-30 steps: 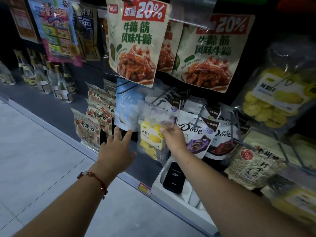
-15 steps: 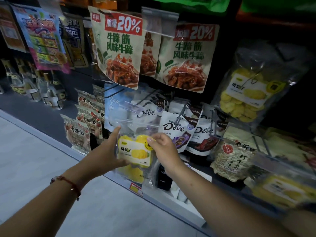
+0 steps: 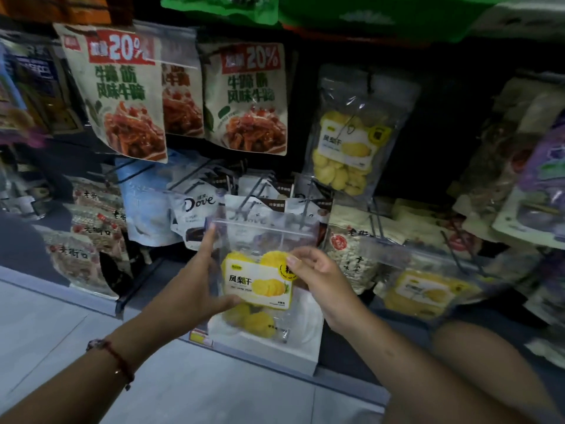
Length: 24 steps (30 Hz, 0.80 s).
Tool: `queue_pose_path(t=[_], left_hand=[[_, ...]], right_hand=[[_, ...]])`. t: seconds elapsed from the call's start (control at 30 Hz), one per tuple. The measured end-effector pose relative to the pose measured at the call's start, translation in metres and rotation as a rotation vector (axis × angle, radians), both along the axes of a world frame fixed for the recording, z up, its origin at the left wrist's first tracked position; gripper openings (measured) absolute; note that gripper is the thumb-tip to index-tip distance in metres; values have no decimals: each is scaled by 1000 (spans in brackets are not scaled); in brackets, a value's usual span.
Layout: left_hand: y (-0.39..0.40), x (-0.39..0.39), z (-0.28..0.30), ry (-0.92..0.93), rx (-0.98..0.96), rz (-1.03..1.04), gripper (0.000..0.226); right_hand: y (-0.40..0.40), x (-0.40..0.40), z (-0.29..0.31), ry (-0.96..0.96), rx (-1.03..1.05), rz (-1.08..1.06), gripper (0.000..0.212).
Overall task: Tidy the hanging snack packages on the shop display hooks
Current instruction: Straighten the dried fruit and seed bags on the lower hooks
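Clear plastic pouch of yellow dried pineapple slices [image 3: 256,280] off any hook, held in front of the lower rows. Left hand [image 3: 195,289] gripping its left edge, thumb on the front label, fingers up the side. Right hand [image 3: 321,276] pinching the right edge near the round black sticker. Matching clear pineapple pouch [image 3: 351,133] hanging on the upper hook; another pale one [image 3: 425,289] low on the right. White Dove chocolate bags [image 3: 198,215] crowded, tilted. Judged mid-task: held pouch not rehung, lower rows untidy.
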<state>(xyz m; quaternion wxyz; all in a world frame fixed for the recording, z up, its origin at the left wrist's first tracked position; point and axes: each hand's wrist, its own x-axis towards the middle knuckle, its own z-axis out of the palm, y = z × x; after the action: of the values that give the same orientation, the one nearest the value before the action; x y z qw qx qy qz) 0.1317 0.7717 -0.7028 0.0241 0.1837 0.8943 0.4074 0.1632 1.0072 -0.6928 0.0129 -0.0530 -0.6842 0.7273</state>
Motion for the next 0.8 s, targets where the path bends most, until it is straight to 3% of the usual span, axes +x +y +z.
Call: queue_pose_path(t=[0.13, 0.23, 0.33, 0.43, 0.57, 0.8], left_hand=[[34, 7, 1, -105, 125, 27, 131], [55, 13, 3, -244, 213, -62, 96], [74, 26, 10, -411, 291, -102, 74], [94, 30, 15, -478, 323, -114, 76], [125, 27, 29, -516, 267, -205, 27], [184, 23, 34, -550, 113, -485, 38]], right_hand=[[36, 26, -2, -5, -48, -65, 3], [56, 41, -2, -21, -56, -87, 4], [72, 51, 6, -15, -47, -119, 5], [87, 62, 12, -9, -28, -140, 4], [109, 78, 12, -65, 24, -257, 6], [161, 127, 9, -187, 128, -422, 17]])
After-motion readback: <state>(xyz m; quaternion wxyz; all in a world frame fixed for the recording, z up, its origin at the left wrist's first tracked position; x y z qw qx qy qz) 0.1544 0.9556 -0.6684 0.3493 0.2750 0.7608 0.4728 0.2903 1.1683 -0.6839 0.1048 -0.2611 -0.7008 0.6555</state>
